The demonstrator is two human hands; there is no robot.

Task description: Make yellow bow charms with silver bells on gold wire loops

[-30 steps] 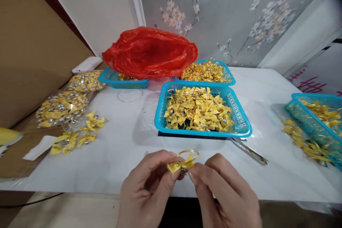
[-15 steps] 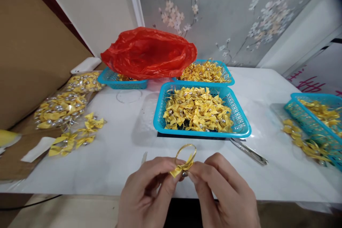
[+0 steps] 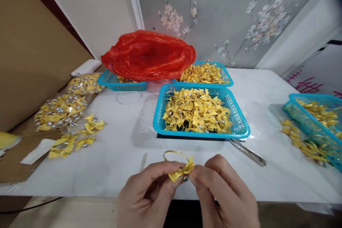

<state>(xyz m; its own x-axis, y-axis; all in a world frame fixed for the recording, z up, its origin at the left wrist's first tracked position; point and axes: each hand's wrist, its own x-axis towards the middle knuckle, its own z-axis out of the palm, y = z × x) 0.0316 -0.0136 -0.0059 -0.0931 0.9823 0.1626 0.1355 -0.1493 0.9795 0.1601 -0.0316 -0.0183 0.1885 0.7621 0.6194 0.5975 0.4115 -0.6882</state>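
Note:
Both hands meet at the near edge of the white table [image 3: 120,156]. My left hand [image 3: 148,194] and my right hand [image 3: 223,194] pinch one small yellow ribbon bow [image 3: 181,171] between thumbs and forefingers. A thin gold loop [image 3: 175,155] rises from the bow and leans to the left. A small silver bell hangs under the bow. Just beyond the hands stands a blue basket [image 3: 237,114] full of the same yellow bows.
Behind it are another blue basket [image 3: 227,78] of bows and a third basket [image 3: 112,80] under a red plastic bag [image 3: 149,55]. A fourth basket [image 3: 301,114] stands at the right. Loose bows [image 3: 76,137] and bagged bows [image 3: 58,112] lie left. Metal tweezers [image 3: 248,152] lie by the front basket.
The gold loop on the bow has swung from the right over to the left as the fingers turned the bow. Both hands stay in place.

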